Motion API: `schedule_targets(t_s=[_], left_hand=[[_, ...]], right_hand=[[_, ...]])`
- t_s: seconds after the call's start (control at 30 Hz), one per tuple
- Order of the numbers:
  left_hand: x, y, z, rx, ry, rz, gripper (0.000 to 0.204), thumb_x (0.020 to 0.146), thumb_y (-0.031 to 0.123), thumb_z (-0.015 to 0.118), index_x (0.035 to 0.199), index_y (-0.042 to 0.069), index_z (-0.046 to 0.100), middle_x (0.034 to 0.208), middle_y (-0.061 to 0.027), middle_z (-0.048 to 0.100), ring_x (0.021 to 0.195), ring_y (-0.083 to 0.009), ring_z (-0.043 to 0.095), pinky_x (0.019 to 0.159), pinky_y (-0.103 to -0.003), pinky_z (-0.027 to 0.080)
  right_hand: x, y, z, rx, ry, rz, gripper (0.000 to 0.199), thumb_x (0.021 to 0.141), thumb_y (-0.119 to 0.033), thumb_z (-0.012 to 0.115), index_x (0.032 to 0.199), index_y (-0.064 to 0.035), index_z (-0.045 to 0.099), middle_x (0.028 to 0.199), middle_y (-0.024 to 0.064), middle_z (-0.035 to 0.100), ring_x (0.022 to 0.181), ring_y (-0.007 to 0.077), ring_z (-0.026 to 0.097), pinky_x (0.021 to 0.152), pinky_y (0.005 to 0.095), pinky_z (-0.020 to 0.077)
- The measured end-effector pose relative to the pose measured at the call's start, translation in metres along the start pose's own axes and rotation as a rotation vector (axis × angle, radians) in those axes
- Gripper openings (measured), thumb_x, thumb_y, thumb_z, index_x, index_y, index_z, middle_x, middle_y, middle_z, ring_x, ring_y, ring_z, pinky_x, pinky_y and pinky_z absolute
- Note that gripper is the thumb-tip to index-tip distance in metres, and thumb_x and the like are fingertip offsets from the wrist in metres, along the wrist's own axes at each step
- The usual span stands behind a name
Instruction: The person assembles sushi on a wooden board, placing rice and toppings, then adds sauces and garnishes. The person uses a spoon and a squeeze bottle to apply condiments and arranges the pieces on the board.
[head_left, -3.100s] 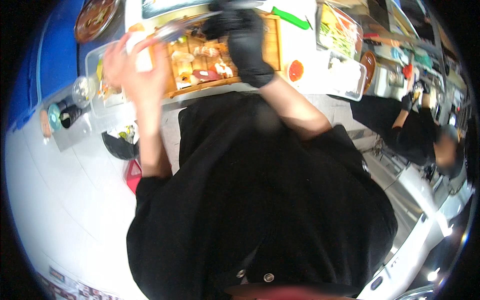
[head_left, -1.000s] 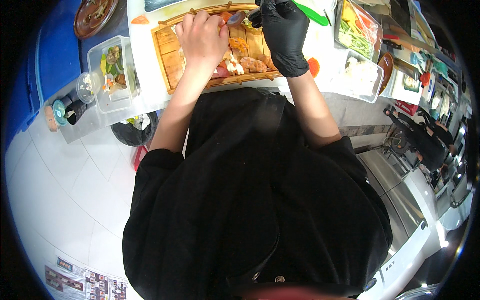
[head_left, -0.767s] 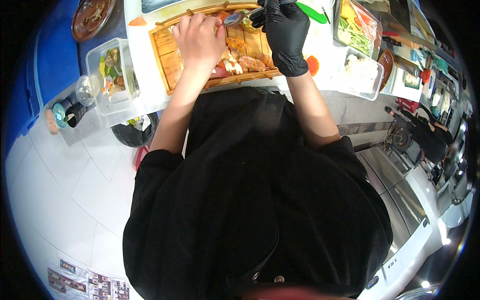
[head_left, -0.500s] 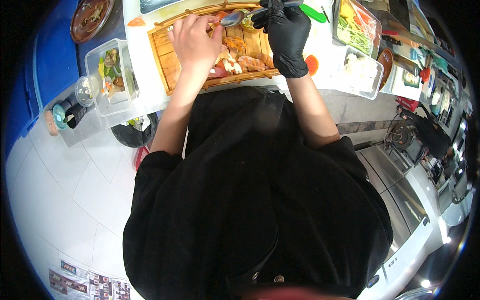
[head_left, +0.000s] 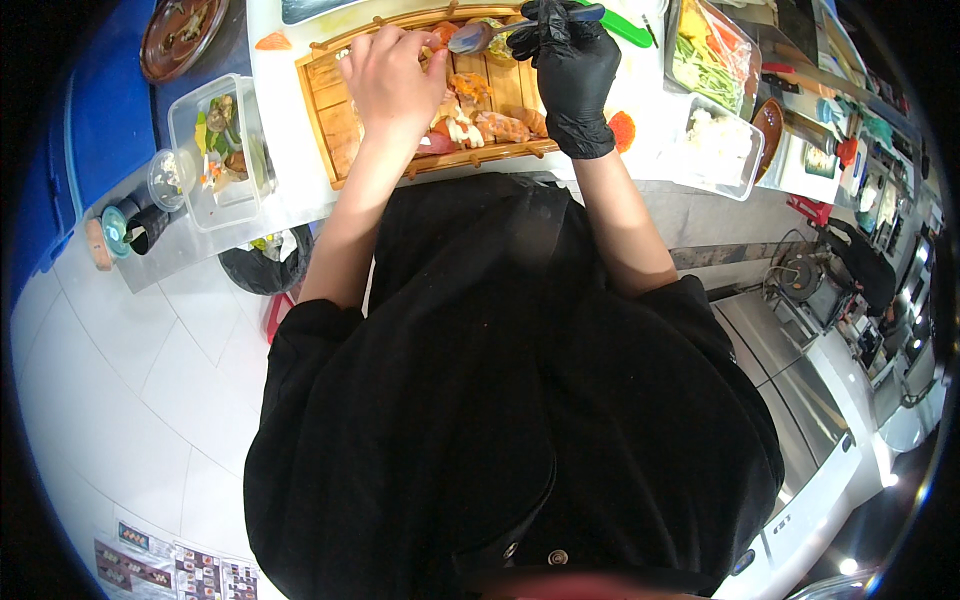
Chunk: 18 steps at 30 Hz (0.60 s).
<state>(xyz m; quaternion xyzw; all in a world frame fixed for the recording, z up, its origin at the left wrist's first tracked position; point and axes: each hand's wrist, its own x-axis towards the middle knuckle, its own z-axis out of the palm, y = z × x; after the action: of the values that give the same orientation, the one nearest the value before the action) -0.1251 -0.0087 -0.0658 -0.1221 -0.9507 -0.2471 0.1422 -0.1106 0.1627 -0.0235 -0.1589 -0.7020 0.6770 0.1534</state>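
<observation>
My bare left hand (head_left: 395, 88) reaches over a boat-shaped wooden tray (head_left: 325, 100). Its fingers are bent, with thumb and fingertips at an orange piece of sushi (head_left: 443, 36) near the tray's far side; they partly hide it. In a black glove, my right hand (head_left: 578, 78) is closed around the handle of a metal spoon (head_left: 470, 39). The spoon's bowl points left, beside my left fingertips. Nearer me on the tray lie topped sushi pieces (head_left: 500, 126) and an orange-topped one (head_left: 468, 86). A green-and-yellow piece (head_left: 497, 45) sits partly behind the spoon.
Left of the tray stands a clear tub of vegetable scraps (head_left: 225, 150), with a brown plate (head_left: 185, 35) beyond. At right are an orange roe mound (head_left: 622, 130), a white-filled tub (head_left: 718, 145) and a vegetable container (head_left: 710, 60). A black-lined bin (head_left: 265, 265) sits below the table edge.
The spoon's bowl has shifted slightly right, and my right hand has turned a little with it. My left hand stays at nearly the same spot.
</observation>
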Motion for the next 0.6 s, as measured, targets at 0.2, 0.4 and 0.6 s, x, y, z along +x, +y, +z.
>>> schedule_targets(t_s=[0.2, 0.4, 0.6], left_hand=[[0.002, 0.0, 0.004, 0.0, 0.003, 0.003, 0.011, 0.077, 0.026, 0.081, 0.086, 0.02, 0.077, 0.08, 0.0062, 0.062, 0.091, -0.0204, 0.056, 0.084, -0.037, 0.038], [0.002, 0.0, 0.004, -0.024, -0.007, -0.001, 0.009, 0.077, 0.023, 0.08, 0.085, 0.02, 0.077, 0.079, 0.0066, 0.062, 0.089, -0.0201, 0.056, 0.084, -0.037, 0.038], [0.004, 0.001, 0.0, -0.043, -0.046, -0.035, 0.009, 0.079, 0.023, 0.079, 0.087, 0.019, 0.077, 0.08, 0.0055, 0.063, 0.089, -0.0205, 0.056, 0.084, -0.037, 0.038]], right_hand=[[0.002, 0.0, -0.002, 0.0, 0.001, 0.005, 0.018, 0.102, -0.011, 0.059, 0.098, 0.0039, 0.068, 0.075, 0.0066, 0.067, 0.058, 0.0122, 0.06, 0.054, 0.0276, 0.0483], [0.002, 0.007, -0.001, 0.031, 0.009, 0.0, 0.02, 0.103, -0.013, 0.058, 0.097, 0.0031, 0.068, 0.074, 0.0063, 0.067, 0.057, 0.0112, 0.06, 0.054, 0.0265, 0.0479], [0.003, 0.009, -0.009, -0.04, -0.043, 0.008, 0.025, 0.105, -0.018, 0.054, 0.1, 0.0021, 0.069, 0.078, 0.0099, 0.07, 0.063, 0.0171, 0.065, 0.058, 0.031, 0.0506]])
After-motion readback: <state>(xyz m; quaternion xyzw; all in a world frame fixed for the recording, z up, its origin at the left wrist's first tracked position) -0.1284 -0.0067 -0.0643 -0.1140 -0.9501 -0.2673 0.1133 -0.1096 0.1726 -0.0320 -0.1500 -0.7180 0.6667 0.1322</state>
